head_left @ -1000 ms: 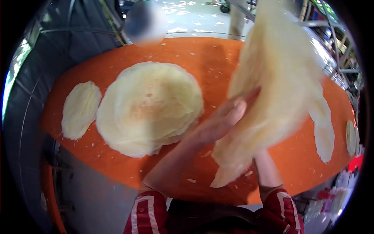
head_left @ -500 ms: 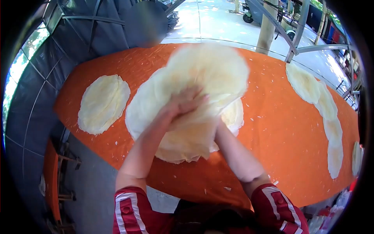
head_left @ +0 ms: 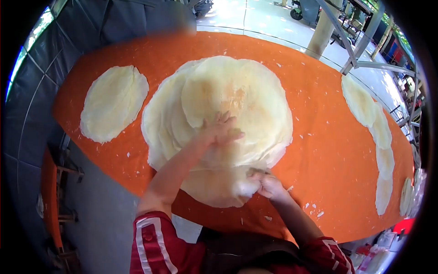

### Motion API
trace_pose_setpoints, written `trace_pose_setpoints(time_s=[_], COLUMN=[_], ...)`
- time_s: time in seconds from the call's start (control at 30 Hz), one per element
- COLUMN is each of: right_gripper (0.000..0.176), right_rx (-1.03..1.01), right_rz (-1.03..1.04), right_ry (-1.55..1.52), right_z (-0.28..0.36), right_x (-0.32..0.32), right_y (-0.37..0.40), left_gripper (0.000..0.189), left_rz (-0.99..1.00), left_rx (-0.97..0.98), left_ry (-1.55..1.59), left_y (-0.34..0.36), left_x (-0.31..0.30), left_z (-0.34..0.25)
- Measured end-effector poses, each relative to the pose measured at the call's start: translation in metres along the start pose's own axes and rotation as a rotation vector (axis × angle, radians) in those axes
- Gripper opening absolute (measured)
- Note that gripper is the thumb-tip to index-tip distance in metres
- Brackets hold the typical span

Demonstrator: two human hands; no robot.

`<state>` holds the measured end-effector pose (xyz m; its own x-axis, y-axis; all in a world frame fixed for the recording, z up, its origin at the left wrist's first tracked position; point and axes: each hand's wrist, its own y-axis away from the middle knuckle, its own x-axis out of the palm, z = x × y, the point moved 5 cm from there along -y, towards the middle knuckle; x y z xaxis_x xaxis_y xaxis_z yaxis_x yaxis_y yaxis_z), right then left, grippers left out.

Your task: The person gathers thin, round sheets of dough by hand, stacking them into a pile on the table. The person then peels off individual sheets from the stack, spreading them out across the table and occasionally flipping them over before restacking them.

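A pile of thin, pale, round flatbreads (head_left: 267, 107) lies overlapping in the middle of the orange table. My left hand (head_left: 223, 130) rests palm down on the pile, fingers spread. At the pile's near right edge, my right hand (head_left: 270, 183) is closed with its fingers curled on the rim of a thin flatbread (head_left: 216, 182). That sheet covers the near part of the pile, and its corner by my right hand is slightly blurred. How many layers my fingers pinch is hidden.
Another oval flatbread stack (head_left: 114, 104) lies at the left of the orange table (head_left: 328, 150). Along the right edge runs an overlapping row of flatbreads (head_left: 385, 162). White crumbs are scattered about. Metal bars (head_left: 365, 39) stand beyond the far right edge, a dark tarp (head_left: 27, 118) at left.
The sheet that was raised and blurred over the pile now lies down on it. My right hand has come out from beneath it to the near right rim. My left hand stays on top.
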<state>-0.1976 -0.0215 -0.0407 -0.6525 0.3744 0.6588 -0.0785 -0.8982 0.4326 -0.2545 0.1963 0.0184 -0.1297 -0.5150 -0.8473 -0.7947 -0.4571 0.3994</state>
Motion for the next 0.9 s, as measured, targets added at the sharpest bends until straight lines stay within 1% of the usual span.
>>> trace_pose_setpoints(time_s=[0.07,0.1,0.13,0.17,0.2,0.23,0.3,0.33,0.4,0.43,0.47,0.5,0.57,0.6,0.63,0.67,0.73,0.77,0.8,0.83,0.87,0.9], right_gripper=[0.038,0.034,0.034,0.034,0.037,0.047,0.057,0.053,0.044,0.041,0.036,0.028,0.023,0.02,0.014,0.018,0.018,0.019,0.022,0.024,0.028,0.021], right_rx=[-0.068,-0.142,-0.095,-0.128,-0.222,-0.316,-0.515,-0.517,-0.435,-0.381,-0.515,-0.488,-0.59,-0.641,-0.625,-0.706,-0.706,-0.723,-0.722,-0.721,-0.707,-0.668], right_rz=[-0.134,-0.201,-0.067,-0.093,-0.246,-0.219,-0.213,-0.246,-0.216,-0.02,-0.171,0.052,0.093,0.115,0.227,0.28,0.303,0.1,0.002,-0.096,-0.088,-0.154], right_ry=[0.094,0.057,0.126,0.109,0.085,0.145,0.227,0.313,0.5,0.607,0.693,0.708,0.644,0.612,0.646,0.476,0.565,0.589,0.543,0.493,0.378,0.275], right_z=[0.034,0.052,0.079,0.101,0.126,0.142,0.169,0.185,0.207,0.218,0.223,0.231,0.255,0.267,0.298,0.321,0.346,0.334,0.311,0.289,0.26,0.225], right_x=[0.034,0.046,0.061,0.071,0.104,0.098,0.101,0.121,0.178,0.186,0.207,0.239,0.283,0.306,0.307,0.299,0.272,0.264,0.251,0.237,0.216,0.197], right_y=[0.021,0.041,0.064,0.094,0.119,0.137,0.16,0.158,0.133,0.112,0.096,0.073,0.054,0.045,0.034,0.026,0.011,0.005,-0.001,-0.007,-0.018,-0.023], left_gripper=[0.081,0.08,0.08,0.081,0.082,0.082,0.082,0.083,0.086,0.08,0.075,0.07,0.064,0.061,0.058,0.055,0.044,0.038,0.035,0.034,0.032,0.033], left_rz=[-0.002,-0.007,0.036,0.079,0.119,0.045,-0.092,-0.114,-0.171,-0.197,-0.222,-0.245,-0.365,-0.5,-0.637,-0.854,-1.051,-1.133,-1.205,-1.347,-1.489,-1.446], left_rx=[0.101,0.149,0.153,0.163,0.177,0.16,0.114,0.112,0.117,0.13,0.142,0.153,0.282,0.286,0.296,0.25,-0.045,-0.193,-0.295,-0.272,-0.247,-0.245], left_ry=[0.095,0.14,0.125,0.113,0.107,-0.014,-0.252,-0.246,-0.253,-0.199,-0.146,-0.094,0.877,0.947,1.006,0.636,0.63,0.643,0.91,0.917,0.92,1.043], left_y=[-0.005,-0.005,-0.006,-0.008,-0.011,-0.01,0.004,0.008,0.009,0.008,0.009,0.01,0.011,0.013,0.016,0.024,0.087,0.12,0.137,0.159,0.177,0.188], left_x=[-0.003,-0.006,-0.007,-0.007,-0.004,0.0,0.02,0.028,0.03,0.024,0.019,0.013,-0.001,0.002,0.005,0.02,-0.022,-0.042,-0.037,-0.037,-0.035,-0.034], left_z=[0.005,0.01,0.015,0.016,0.015,0.015,0.011,0.01,0.01,0.011,0.012,0.017,0.041,0.071,0.101,0.153,0.168,0.175,0.212,0.233,0.243,0.236])
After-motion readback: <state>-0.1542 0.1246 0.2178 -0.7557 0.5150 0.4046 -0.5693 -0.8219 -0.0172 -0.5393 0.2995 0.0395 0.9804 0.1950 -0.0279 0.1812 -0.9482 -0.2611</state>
